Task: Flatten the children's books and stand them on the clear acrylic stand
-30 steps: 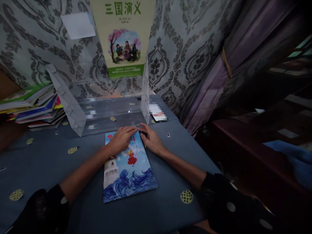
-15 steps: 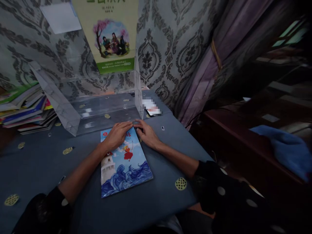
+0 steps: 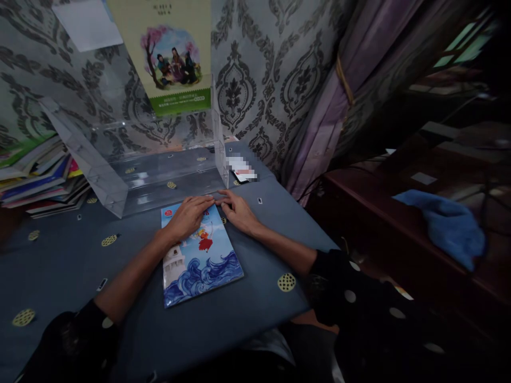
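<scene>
A thin book [image 3: 199, 266] with a blue cover, showing waves and a figure in red, lies closed on the cloth-covered table. My left hand [image 3: 189, 217] rests flat across its upper part, fingers stretched toward the top right corner and covering part of the title. At that same corner is my right hand [image 3: 238, 211], beside the book's edge, with thumb and forefinger apart and fingertips close to those of the left. Whether the right fingertips touch the book cannot be made out. Neither hand grips anything that I can see.
A clear acrylic stand [image 3: 115, 199] is just behind the book, with a green-and-cream book [image 3: 175, 103] upright at its back. Stacked books [image 3: 48, 186] are at the left. A partly blurred card-like item [image 3: 243, 173] lies right of the stand. Beyond the table's right edge hangs a blue cloth [image 3: 451, 229].
The whole view has shifted slightly, so everything appears a little further left and higher. Hands and book keep nearly the same places relative to each other.
</scene>
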### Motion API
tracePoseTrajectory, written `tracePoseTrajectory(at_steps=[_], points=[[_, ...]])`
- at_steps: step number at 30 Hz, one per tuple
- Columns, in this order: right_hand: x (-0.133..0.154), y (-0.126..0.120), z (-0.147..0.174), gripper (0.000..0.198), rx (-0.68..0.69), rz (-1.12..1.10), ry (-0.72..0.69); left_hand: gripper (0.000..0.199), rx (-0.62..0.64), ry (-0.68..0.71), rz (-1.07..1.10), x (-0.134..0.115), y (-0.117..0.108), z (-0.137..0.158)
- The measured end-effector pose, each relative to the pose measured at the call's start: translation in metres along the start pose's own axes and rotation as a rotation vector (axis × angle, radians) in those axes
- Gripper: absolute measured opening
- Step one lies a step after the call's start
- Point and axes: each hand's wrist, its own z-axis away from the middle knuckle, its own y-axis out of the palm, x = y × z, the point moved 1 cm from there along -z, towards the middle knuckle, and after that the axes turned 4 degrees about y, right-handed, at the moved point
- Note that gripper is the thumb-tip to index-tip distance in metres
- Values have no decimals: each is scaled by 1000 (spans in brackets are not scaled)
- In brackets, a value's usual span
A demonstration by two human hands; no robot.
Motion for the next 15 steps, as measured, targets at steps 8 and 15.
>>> tracePoseTrajectory(at_steps=[8, 15], points=[[5, -3, 9, 45, -11, 25, 43, 45, 8, 19, 15, -9, -1, 6], [6, -9, 21, 44, 36, -50, 27, 53, -10, 87, 26, -18, 0, 11]])
